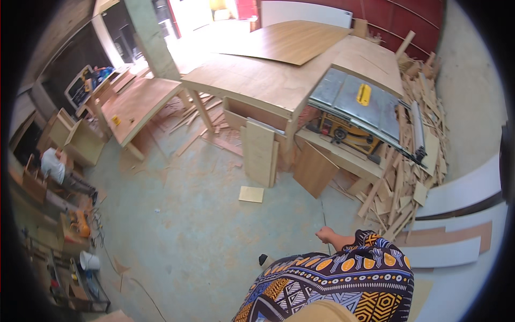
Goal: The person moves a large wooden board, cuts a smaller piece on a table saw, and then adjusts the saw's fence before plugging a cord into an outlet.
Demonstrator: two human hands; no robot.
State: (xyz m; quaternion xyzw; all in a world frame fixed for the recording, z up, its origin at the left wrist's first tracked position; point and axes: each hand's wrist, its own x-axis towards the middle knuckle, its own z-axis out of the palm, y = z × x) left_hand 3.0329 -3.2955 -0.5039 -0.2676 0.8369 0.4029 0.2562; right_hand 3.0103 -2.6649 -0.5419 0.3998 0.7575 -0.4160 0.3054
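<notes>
My right hand (325, 234) reaches out from a patterned sleeve (370, 240), low in the picture and right of the middle. Its fingers are curled in, and I see nothing in them. It hangs over the grey-green floor, touching nothing that I can make out. Ahead of it, a brown wood panel (315, 170) leans against a low bench. Farther left, pale boards (258, 153) stand upright against a worktable (252, 80), and a small flat piece of wood (251, 194) lies on the floor. My left hand is not in view.
A table saw (354, 102) with a yellow insert stands beyond the panel. Offcuts (399, 182) heap along the right wall, near leaning white sheets (445, 252). A lower table (145, 104) stands left. A person in a white top (53, 165) is at far left. A cord (145, 292) crosses the floor.
</notes>
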